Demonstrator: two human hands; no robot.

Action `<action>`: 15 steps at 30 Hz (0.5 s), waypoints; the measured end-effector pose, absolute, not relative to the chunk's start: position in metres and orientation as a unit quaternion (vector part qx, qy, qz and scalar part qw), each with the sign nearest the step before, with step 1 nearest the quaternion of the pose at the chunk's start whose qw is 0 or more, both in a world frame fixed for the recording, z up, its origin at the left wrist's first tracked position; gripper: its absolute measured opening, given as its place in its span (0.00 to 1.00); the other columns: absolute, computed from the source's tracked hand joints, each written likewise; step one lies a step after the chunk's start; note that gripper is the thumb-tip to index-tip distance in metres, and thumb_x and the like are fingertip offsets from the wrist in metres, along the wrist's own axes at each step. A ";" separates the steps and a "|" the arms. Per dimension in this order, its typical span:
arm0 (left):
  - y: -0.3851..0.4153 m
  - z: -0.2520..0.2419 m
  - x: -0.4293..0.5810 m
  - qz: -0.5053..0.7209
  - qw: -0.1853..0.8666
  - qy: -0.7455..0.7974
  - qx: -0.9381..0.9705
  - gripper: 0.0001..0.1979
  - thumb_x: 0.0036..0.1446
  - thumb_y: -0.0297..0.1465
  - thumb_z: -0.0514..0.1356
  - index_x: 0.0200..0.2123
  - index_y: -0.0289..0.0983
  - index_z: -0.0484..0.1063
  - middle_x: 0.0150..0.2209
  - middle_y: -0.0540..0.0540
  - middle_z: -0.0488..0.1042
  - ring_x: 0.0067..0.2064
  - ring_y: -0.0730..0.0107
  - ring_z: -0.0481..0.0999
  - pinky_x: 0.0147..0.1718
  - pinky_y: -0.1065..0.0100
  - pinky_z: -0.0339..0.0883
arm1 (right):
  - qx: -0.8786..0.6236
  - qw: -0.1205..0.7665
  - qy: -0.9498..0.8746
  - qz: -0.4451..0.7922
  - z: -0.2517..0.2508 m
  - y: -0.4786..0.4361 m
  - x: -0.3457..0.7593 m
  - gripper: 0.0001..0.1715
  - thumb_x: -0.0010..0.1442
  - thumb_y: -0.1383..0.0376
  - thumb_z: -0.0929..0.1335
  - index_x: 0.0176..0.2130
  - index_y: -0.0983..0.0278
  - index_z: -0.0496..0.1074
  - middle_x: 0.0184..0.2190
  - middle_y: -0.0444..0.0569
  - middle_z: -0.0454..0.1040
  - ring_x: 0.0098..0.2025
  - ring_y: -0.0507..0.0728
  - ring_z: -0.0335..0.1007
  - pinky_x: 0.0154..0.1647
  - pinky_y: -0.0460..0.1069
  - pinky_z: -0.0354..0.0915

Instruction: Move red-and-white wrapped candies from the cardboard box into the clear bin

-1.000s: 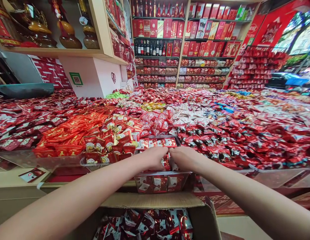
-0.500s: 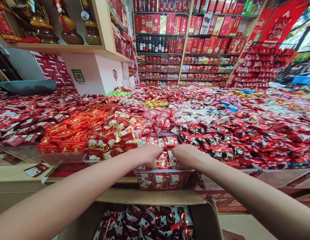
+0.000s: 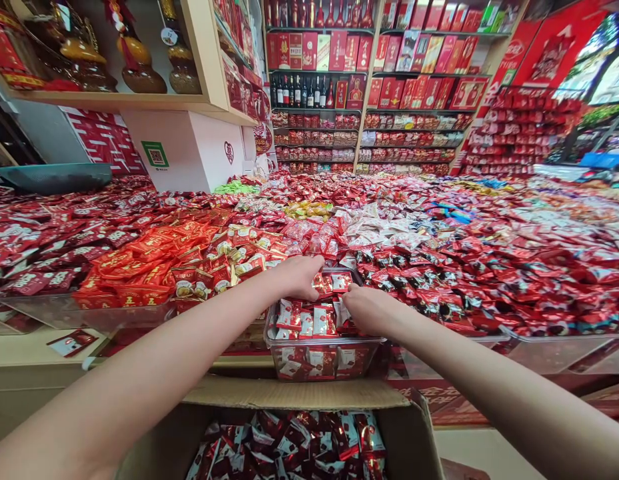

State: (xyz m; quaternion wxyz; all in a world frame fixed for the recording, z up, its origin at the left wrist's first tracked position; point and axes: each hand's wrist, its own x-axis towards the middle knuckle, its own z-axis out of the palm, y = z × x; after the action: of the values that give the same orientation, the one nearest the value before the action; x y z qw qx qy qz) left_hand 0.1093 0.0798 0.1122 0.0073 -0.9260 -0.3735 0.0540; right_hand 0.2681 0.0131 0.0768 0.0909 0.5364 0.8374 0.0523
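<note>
A clear plastic bin (image 3: 329, 341) holds red-and-white candy packets (image 3: 313, 321) standing in rows. My left hand (image 3: 302, 277) reaches over the bin's back left part, fingers bent around a candy packet (image 3: 326, 285) at the far row. On the right side of the bin, my right hand (image 3: 369, 310) has its fingers curled, thumb against another candy packet (image 3: 342, 315). My fingertips are partly hidden behind my hands. Below the bin, an open cardboard box (image 3: 289, 393) contains more red-and-white packets (image 3: 299, 443).
Gold-and-red packets (image 3: 229, 263) and orange-red packets (image 3: 139, 263) are heaped left of the bin. Dark red packets (image 3: 439, 287) pile up on the right. A white pillar (image 3: 189, 150) rises at the back left, below a wooden cabinet (image 3: 139, 100). Stocked shelves (image 3: 319, 70) line the back.
My left hand has moved up and away to the bin's far rows, uncovering packets at the front left. My right hand has shifted only slightly.
</note>
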 end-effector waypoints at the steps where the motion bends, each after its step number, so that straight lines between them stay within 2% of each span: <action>1: 0.087 0.111 0.114 0.053 0.009 -0.378 -0.924 0.21 0.41 0.37 0.59 0.40 0.38 0.61 0.39 0.42 0.70 0.40 0.56 0.70 0.32 0.64 0.64 | 0.537 0.096 0.837 0.050 0.077 0.013 0.268 0.14 0.49 0.76 0.59 0.33 0.70 0.71 0.33 0.58 0.73 0.33 0.58 0.72 0.28 0.46 0.64; 7: 0.117 0.093 0.136 0.054 0.002 -0.378 -0.924 0.24 0.37 0.34 0.63 0.40 0.35 0.64 0.40 0.38 0.71 0.42 0.51 0.70 0.34 0.61 0.65 | 0.557 0.099 0.824 0.039 0.079 0.012 0.269 0.13 0.52 0.74 0.59 0.34 0.68 0.70 0.33 0.57 0.74 0.36 0.59 0.71 0.31 0.47 0.64; 10: 0.112 0.096 0.133 0.034 -0.016 -0.352 -0.935 0.22 0.38 0.32 0.64 0.40 0.34 0.66 0.42 0.38 0.70 0.44 0.52 0.69 0.39 0.61 0.64 | 0.558 0.078 0.825 0.039 0.079 0.012 0.272 0.15 0.52 0.74 0.60 0.41 0.68 0.66 0.32 0.56 0.74 0.35 0.60 0.72 0.29 0.48 0.64; 12: 0.097 0.103 0.126 0.004 -0.036 -0.332 -0.943 0.19 0.43 0.31 0.61 0.41 0.34 0.66 0.45 0.39 0.69 0.47 0.55 0.67 0.44 0.61 0.61 | 0.557 0.068 0.827 0.038 0.079 0.011 0.273 0.17 0.52 0.75 0.59 0.43 0.68 0.64 0.33 0.56 0.74 0.36 0.60 0.72 0.29 0.48 0.64; 15: 0.057 0.119 0.109 -0.049 -0.086 -0.299 -0.949 0.15 0.56 0.31 0.51 0.47 0.36 0.63 0.47 0.44 0.68 0.48 0.66 0.66 0.47 0.67 0.57 | 0.572 0.065 0.817 0.042 0.078 0.010 0.271 0.15 0.55 0.74 0.56 0.40 0.68 0.67 0.35 0.57 0.73 0.37 0.60 0.71 0.30 0.49 0.64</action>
State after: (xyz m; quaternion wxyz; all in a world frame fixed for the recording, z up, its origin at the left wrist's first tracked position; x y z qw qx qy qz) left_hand 0.1094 0.0572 0.1187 -0.0863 -0.9490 -0.2992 -0.0486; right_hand 0.2710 0.0097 0.0776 0.0655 0.5716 0.8168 0.0418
